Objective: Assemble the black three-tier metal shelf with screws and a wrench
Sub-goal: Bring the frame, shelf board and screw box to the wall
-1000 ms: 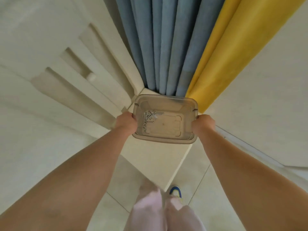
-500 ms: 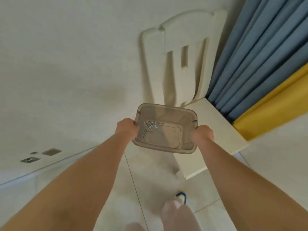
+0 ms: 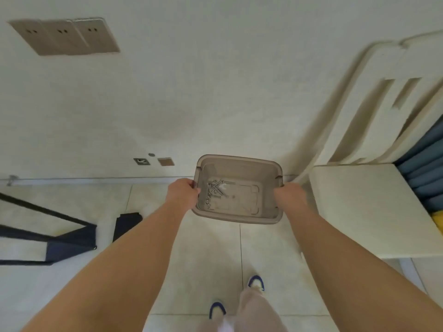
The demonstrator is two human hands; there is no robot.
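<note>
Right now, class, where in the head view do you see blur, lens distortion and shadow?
Head view: the chair at right is smeared by motion blur; the wide lens bends the wall and stretches both forearms; soft shadow falls beside the chair; the screws in the bin stay fairly sharp.

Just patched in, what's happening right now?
A person stands on the tiled floor holding a translucent plastic bin, left hand on one short side and right hand on the other. A small pile of screws lies in the bin's left half. Black shelf parts lie on the floor to the left, unassembled; a cream chair stands to the right.
</note>
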